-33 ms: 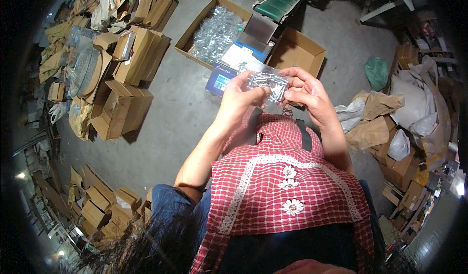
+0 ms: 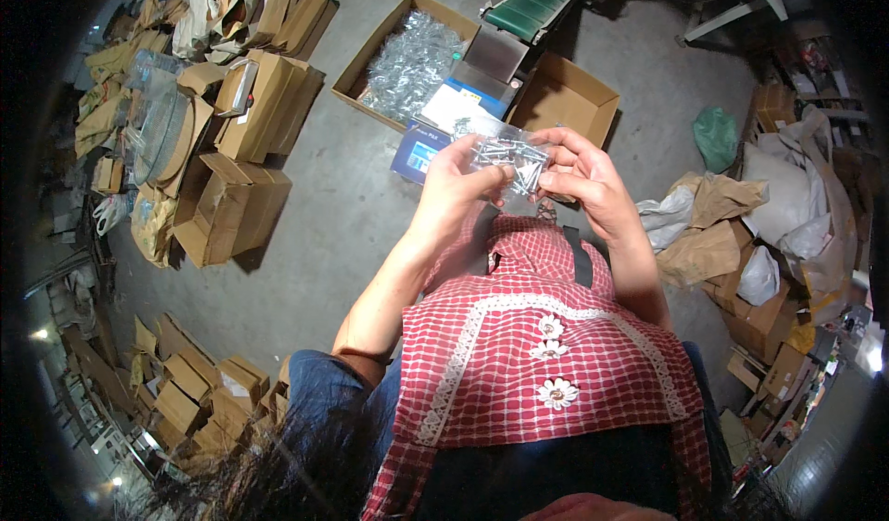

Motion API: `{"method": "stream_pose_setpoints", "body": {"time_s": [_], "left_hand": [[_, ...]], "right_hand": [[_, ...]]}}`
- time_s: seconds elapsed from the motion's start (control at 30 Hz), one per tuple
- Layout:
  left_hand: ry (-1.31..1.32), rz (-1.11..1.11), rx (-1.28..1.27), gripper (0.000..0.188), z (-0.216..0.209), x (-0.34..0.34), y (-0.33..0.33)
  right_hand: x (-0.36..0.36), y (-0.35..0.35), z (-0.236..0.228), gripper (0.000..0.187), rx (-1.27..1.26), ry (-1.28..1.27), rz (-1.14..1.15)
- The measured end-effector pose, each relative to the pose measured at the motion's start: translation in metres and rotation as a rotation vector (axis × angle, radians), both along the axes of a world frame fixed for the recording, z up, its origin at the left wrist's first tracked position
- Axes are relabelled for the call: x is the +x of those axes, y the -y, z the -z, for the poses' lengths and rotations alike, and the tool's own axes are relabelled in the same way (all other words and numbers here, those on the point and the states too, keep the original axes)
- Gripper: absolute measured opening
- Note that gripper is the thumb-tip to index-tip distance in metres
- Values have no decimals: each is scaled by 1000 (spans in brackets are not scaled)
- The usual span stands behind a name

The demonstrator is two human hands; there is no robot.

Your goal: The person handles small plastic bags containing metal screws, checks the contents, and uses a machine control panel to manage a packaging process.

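Observation:
A small clear plastic bag of screws (image 2: 519, 158) is stretched between my hands at chest height. Several silvery, screw-like pieces show through the film, along with some white bits too small to make out. My left hand (image 2: 456, 183) is closed on the bag's left side, thumb lying across its front. On the opposite side, my right hand (image 2: 593, 183) pinches the edge between thumb and fingers. Just beyond the bag sit a blue box (image 2: 414, 155) and a blue-and-white machine (image 2: 454, 104), both partly covered by the bag and my left hand.
Beyond my hands, an open carton (image 2: 407, 53) holds many clear bags, beside a green conveyor belt (image 2: 530, 10) and another open carton (image 2: 574, 104). Cardboard boxes (image 2: 236, 206) pile up at left. Sacks and brown paper (image 2: 718, 211) lie at right, near a green bag (image 2: 715, 139).

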State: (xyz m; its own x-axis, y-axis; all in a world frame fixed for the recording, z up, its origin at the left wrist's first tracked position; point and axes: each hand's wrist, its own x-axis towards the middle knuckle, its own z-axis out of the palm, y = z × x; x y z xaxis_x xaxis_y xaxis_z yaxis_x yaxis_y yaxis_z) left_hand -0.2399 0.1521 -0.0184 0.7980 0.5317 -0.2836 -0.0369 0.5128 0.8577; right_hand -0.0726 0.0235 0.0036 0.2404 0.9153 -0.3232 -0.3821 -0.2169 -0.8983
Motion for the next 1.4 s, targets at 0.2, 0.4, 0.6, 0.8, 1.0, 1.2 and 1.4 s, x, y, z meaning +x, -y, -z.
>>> {"method": "stream_pose_setpoints", "body": {"time_s": [0.2,0.4,0.6,0.8,1.0,1.2,1.4], "left_hand": [[-3,-33,-42,35,2,8,-2],[-11,-23,-34,35,3,14,-7],[-84,63,-2,44,2,19,-15],[-35,59,-97,43,1,27,-12],[44,-84,-325,48,5,27,-1],[118,-66,-255,48,17,33,12],[86,-114,-163,47,14,43,14]], "right_hand": [[-1,-8,11,46,1,0,50],[5,-10,15,50,-2,9,37],[6,-13,14,49,4,8,69],[10,-13,22,46,-7,-21,92],[15,-11,22,41,62,-7,269],[13,-12,24,40,108,-9,361],[9,-13,32,42,159,42,348]]}}
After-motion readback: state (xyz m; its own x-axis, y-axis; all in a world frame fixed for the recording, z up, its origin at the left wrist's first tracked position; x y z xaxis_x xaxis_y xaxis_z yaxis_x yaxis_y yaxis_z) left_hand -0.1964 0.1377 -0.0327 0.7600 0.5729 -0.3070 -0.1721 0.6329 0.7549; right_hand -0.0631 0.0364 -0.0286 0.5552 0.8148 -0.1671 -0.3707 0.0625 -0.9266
